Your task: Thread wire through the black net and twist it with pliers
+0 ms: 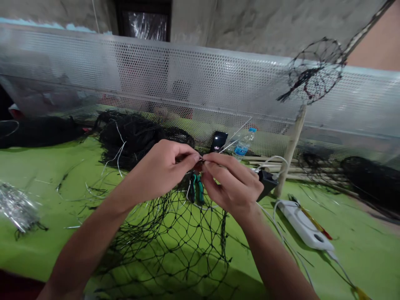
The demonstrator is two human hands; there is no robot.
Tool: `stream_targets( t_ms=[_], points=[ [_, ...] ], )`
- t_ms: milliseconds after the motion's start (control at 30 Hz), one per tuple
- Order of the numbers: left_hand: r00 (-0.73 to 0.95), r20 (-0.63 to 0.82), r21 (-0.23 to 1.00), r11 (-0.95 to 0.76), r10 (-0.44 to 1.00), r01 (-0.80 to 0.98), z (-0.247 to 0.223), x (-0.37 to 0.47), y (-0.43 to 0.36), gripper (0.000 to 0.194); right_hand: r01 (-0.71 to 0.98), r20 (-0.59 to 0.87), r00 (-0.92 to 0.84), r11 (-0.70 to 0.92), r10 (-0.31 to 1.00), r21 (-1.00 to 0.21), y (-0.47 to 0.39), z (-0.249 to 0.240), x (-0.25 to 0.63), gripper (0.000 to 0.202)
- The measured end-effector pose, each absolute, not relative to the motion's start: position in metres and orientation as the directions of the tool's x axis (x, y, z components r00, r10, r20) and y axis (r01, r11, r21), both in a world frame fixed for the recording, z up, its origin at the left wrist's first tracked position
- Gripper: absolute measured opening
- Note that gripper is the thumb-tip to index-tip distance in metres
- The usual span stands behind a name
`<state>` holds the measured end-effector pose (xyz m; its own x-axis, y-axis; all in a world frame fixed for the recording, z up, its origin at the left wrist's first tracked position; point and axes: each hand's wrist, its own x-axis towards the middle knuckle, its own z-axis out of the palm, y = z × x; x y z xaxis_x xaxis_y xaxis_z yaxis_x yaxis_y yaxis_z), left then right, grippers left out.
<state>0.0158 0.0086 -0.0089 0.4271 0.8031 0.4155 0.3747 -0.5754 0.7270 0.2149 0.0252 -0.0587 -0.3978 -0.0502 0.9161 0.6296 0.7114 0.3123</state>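
Over the green table, my left hand (165, 166) and my right hand (231, 179) meet fingertip to fingertip, both in a pinch. From behind my right fingers a thin white wire (239, 130) sticks out up and to the right. What my left fingertips pinch is too small to make out. Below the hands a black knotted net (187, 237) spreads toward me; whether its top edge is between the fingers is hidden. Green-and-black handled pliers (196, 189) lie just behind the net, between the wrists.
A black net heap (131, 133) lies back left, a silvery bundle (15, 204) far left. A phone (218, 141) and water bottle (243, 143) stand behind the hands. At right are a wooden post (292, 150), white power strip (306, 227) and cables. Perforated metal sheet (200, 79) runs behind.
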Motion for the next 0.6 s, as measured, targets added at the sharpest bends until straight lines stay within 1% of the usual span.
stream_targets(
  t_ms=[67, 233, 400, 600],
  points=[
    [0.404, 0.433, 0.752, -0.57, 0.806, 0.331, -0.01, 0.019, 0.01, 0.021, 0.623, 0.917, -0.397, 0.721, -0.041, 0.302, 0.026, -0.059, 0.215, 0.021],
    [0.373, 0.451, 0.781, -0.561, 0.811, 0.276, -0.011, 0.024, 0.013, 0.019, 0.604, 0.92, -0.391, 0.751, -0.013, 0.267, 0.024, -0.057, 0.216, 0.022],
    [0.316, 0.51, 0.75, -0.594, 0.8, 0.291, -0.016, 0.024, 0.012, 0.019, 0.602, 0.927, -0.365, 0.782, 0.087, 0.164, 0.017, -0.049, 0.215, 0.022],
    [0.272, 0.551, 0.759, -0.61, 0.789, 0.227, -0.018, 0.028, 0.01, 0.016, 0.605, 0.946, -0.285, 0.794, 0.153, 0.054, 0.009, -0.04, 0.213, 0.019]
  ],
)
